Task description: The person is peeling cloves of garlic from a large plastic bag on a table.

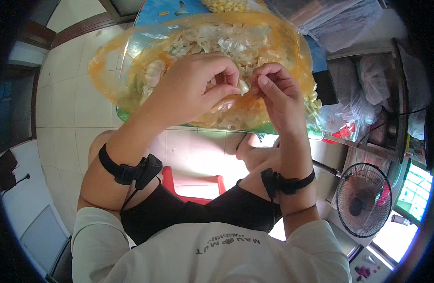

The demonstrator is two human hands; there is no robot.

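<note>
Between the thumb and fingers of my left hand [206, 81] is a pale garlic clove [243, 87]. Just right of the clove is my right hand [282, 90], its fingers curled and the thumb close to the index finger. Whether a scrap of skin sits in that pinch cannot be made out. Both hands are over an open, yellow-orange translucent plastic bag [107, 70], which is spread on a table and full of papery garlic skins [203, 39]. A whole garlic bulb [155, 72] lies in the bag, left of my left wrist.
Peeled cloves [226, 5] fill a clear bag at the table's far edge; more cloves [312, 102] lie right of the yellow bag. A black box-like object [325, 87] is beside them. Right of me are a rack with plastic bags [374, 78] and a fan [364, 200]. A red plastic stool [194, 200] shows between my legs.
</note>
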